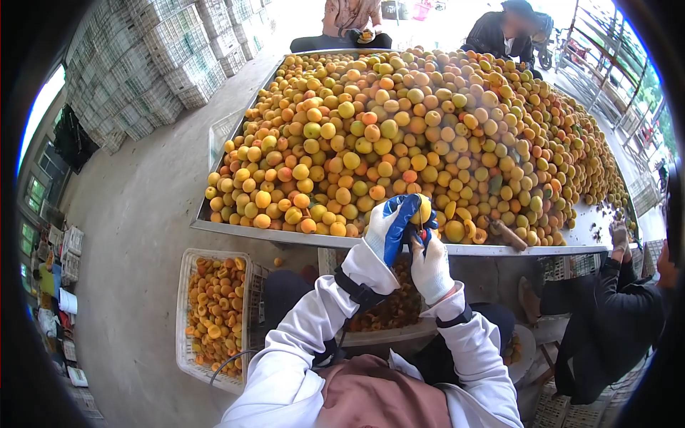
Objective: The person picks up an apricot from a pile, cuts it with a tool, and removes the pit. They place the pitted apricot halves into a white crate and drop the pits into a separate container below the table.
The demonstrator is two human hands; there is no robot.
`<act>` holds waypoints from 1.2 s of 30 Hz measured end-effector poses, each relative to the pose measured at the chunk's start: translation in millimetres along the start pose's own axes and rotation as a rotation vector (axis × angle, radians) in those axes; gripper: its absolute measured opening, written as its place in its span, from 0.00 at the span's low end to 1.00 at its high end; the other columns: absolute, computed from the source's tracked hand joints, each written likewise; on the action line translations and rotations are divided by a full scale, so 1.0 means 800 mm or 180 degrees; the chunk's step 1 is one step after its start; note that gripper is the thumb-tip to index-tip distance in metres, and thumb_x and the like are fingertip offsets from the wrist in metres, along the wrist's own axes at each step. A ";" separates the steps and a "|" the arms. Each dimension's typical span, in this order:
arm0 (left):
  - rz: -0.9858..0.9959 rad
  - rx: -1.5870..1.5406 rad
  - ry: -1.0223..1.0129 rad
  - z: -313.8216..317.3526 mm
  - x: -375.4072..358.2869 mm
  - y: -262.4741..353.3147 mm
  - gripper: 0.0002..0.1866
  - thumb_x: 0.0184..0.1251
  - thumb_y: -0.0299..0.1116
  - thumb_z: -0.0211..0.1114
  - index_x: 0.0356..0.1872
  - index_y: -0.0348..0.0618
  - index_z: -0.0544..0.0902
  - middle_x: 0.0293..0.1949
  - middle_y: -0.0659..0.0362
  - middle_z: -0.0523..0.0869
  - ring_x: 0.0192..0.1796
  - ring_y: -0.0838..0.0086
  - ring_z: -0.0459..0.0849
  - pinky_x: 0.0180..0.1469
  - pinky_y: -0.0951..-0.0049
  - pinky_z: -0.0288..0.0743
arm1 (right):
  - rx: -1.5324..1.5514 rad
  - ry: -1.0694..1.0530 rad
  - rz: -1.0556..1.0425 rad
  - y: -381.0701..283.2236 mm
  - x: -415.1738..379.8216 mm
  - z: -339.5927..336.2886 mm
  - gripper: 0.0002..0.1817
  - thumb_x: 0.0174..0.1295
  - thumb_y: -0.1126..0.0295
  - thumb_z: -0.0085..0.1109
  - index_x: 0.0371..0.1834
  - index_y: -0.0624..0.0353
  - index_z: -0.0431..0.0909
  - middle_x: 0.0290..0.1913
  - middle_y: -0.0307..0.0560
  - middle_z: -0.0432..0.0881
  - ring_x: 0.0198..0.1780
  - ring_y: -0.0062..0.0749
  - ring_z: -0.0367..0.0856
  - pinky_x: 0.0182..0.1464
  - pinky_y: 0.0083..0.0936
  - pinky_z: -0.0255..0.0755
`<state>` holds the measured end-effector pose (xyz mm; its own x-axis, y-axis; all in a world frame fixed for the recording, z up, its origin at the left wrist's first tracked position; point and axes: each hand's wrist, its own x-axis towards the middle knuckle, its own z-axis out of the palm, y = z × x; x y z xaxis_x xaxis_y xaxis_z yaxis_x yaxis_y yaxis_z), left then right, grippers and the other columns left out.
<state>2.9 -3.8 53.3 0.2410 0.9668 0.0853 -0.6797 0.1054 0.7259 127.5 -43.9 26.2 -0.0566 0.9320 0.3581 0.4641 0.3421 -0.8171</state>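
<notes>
My left hand (397, 222), in a white glove with a blue coated palm, grips a yellow apricot (423, 207) just above the table's near edge. My right hand (432, 268), in a white glove, is closed around a small tool with a red and black handle (424, 235). The tool sits right below the apricot; its working end is hidden between the fingers. Behind both hands, a big heap of whole apricots (371, 135) covers the metal table (321, 240). Below my wrists, a container (399, 332) holds split fruit, partly hidden by my arms.
At left on the floor stands a white crate (184, 314) of apricot halves. A brown stick-like piece (508, 235) lies at the table's edge. Co-workers sit at the right (606, 321) and across the table. Stacked crates (153, 64) line the far left.
</notes>
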 end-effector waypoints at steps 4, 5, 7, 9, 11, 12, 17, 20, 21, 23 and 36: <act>-0.0146 0.0131 -0.0088 -0.014 0.011 -0.002 0.20 0.72 0.40 0.68 0.55 0.33 0.80 0.42 0.55 0.87 0.43 0.71 0.87 0.48 0.72 0.82 | 0.0209 0.0016 -0.0023 -0.002 0.004 -0.007 0.07 0.73 0.77 0.50 0.45 0.69 0.76 0.36 0.58 0.82 0.37 0.48 0.81 0.43 0.34 0.74; 0.0032 0.0302 -0.0221 -0.014 0.011 -0.002 0.23 0.73 0.39 0.67 0.60 0.33 0.77 0.46 0.53 0.86 0.47 0.68 0.87 0.52 0.71 0.82 | 0.0415 -0.0046 0.0145 -0.002 0.005 -0.010 0.08 0.74 0.76 0.49 0.45 0.70 0.76 0.36 0.56 0.82 0.36 0.43 0.81 0.43 0.32 0.74; 0.0270 0.0510 -0.0453 -0.011 0.011 -0.001 0.29 0.72 0.35 0.68 0.69 0.36 0.69 0.52 0.51 0.85 0.53 0.66 0.86 0.55 0.70 0.81 | 0.0449 -0.0099 0.0130 0.003 0.006 -0.014 0.08 0.75 0.75 0.48 0.45 0.69 0.77 0.36 0.55 0.82 0.36 0.40 0.79 0.42 0.30 0.74; 0.0289 0.0661 -0.0489 -0.014 0.010 0.003 0.28 0.73 0.36 0.67 0.68 0.36 0.71 0.52 0.53 0.85 0.52 0.69 0.86 0.55 0.71 0.81 | 0.0490 -0.0184 0.0081 0.006 0.006 -0.013 0.09 0.75 0.75 0.46 0.46 0.69 0.77 0.36 0.52 0.82 0.36 0.35 0.78 0.42 0.29 0.73; 0.0304 0.0815 -0.0522 -0.017 0.008 0.000 0.26 0.73 0.37 0.67 0.66 0.35 0.73 0.51 0.55 0.85 0.51 0.72 0.85 0.55 0.73 0.80 | 0.0494 -0.0221 0.0096 0.006 0.006 -0.012 0.09 0.75 0.76 0.47 0.45 0.69 0.77 0.36 0.54 0.82 0.37 0.39 0.79 0.42 0.30 0.73; 0.0234 0.0541 -0.0388 -0.016 0.006 -0.005 0.23 0.75 0.36 0.65 0.64 0.34 0.75 0.49 0.52 0.86 0.49 0.69 0.86 0.53 0.73 0.81 | 0.0499 -0.0256 0.0114 0.007 0.006 -0.011 0.08 0.74 0.76 0.47 0.45 0.69 0.76 0.36 0.56 0.82 0.37 0.43 0.81 0.42 0.32 0.73; -0.0155 0.0135 0.0194 0.002 -0.002 -0.013 0.23 0.79 0.48 0.56 0.49 0.32 0.81 0.41 0.48 0.88 0.39 0.68 0.87 0.44 0.73 0.81 | 0.0020 -0.0062 0.0121 0.001 0.004 -0.003 0.07 0.72 0.77 0.49 0.45 0.69 0.76 0.38 0.62 0.82 0.41 0.58 0.82 0.44 0.36 0.74; -0.0209 0.0276 0.0224 -0.008 0.007 -0.019 0.21 0.78 0.46 0.59 0.48 0.32 0.81 0.40 0.49 0.88 0.37 0.68 0.87 0.42 0.72 0.81 | 0.0101 -0.0035 0.0106 0.003 0.004 -0.003 0.07 0.72 0.78 0.48 0.46 0.70 0.76 0.38 0.64 0.82 0.41 0.61 0.81 0.45 0.37 0.74; -0.0211 0.0275 0.0224 -0.009 0.008 -0.021 0.21 0.78 0.46 0.59 0.48 0.32 0.81 0.40 0.49 0.88 0.37 0.68 0.87 0.42 0.72 0.81 | 0.0072 -0.0011 0.0015 0.007 0.003 -0.002 0.08 0.72 0.78 0.48 0.46 0.70 0.75 0.38 0.63 0.82 0.40 0.60 0.81 0.45 0.37 0.74; 0.0015 0.0482 0.0359 -0.010 0.010 -0.026 0.18 0.76 0.43 0.62 0.45 0.33 0.82 0.37 0.52 0.88 0.35 0.71 0.86 0.39 0.73 0.81 | 0.0090 -0.0055 -0.0030 0.019 0.001 0.001 0.08 0.73 0.76 0.48 0.47 0.70 0.76 0.37 0.59 0.82 0.40 0.54 0.81 0.45 0.34 0.73; 0.0059 0.0866 0.0388 -0.009 0.000 -0.007 0.16 0.77 0.41 0.58 0.42 0.36 0.85 0.34 0.56 0.87 0.34 0.75 0.85 0.38 0.73 0.79 | 0.3651 -0.1169 0.2371 -0.003 0.006 -0.010 0.14 0.78 0.56 0.50 0.45 0.55 0.75 0.29 0.34 0.76 0.24 0.21 0.73 0.22 0.18 0.66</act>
<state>1.7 -2.7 44.6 0.1343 0.9905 0.0297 -0.4686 0.0371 0.8826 133.2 -41.4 33.4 -0.4266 0.8517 -0.3043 -0.4680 -0.4958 -0.7316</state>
